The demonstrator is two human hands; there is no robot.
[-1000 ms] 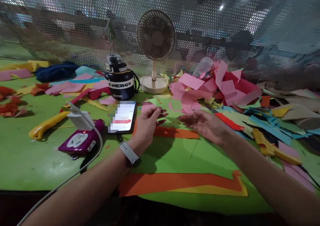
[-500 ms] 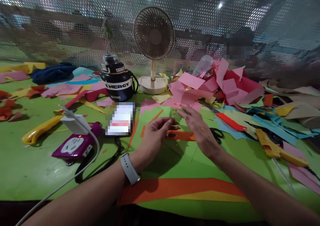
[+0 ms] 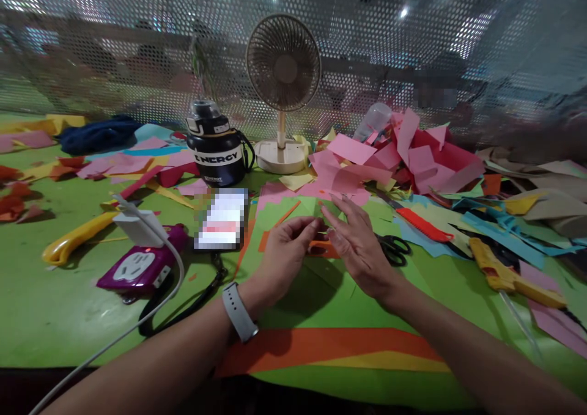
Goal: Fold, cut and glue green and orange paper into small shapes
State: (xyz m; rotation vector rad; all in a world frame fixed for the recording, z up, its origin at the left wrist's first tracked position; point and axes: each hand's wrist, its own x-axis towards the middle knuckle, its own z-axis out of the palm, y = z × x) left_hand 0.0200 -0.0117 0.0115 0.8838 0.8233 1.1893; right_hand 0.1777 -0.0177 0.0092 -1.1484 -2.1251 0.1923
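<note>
My left hand [image 3: 287, 253] is closed, thumb and forefinger pressed together over green paper [image 3: 298, 305]; anything between the fingertips is too small to make out. Just right of it, my right hand [image 3: 362, 250] has its fingers stretched out, palm turned to the left, its fingertips near those of my left hand. An orange paper strip [image 3: 323, 249] lies beneath the hands. Black-handled scissors [image 3: 397, 250] rest right beside my right hand. A wider orange strip [image 3: 330, 348] lies along the front edge.
At left are a phone [image 3: 223, 218], a purple power socket [image 3: 137, 271] with a white cable, and a yellow-handled tool [image 3: 77, 241]. Behind stand a black bottle [image 3: 215, 152] and a fan [image 3: 283, 66]. A red-handled cutter [image 3: 424, 224] and yellow glue gun [image 3: 495, 268] lie right.
My right hand has moved slightly left, closer to my left hand, and more of the scissors shows. My left hand keeps its pinch.
</note>
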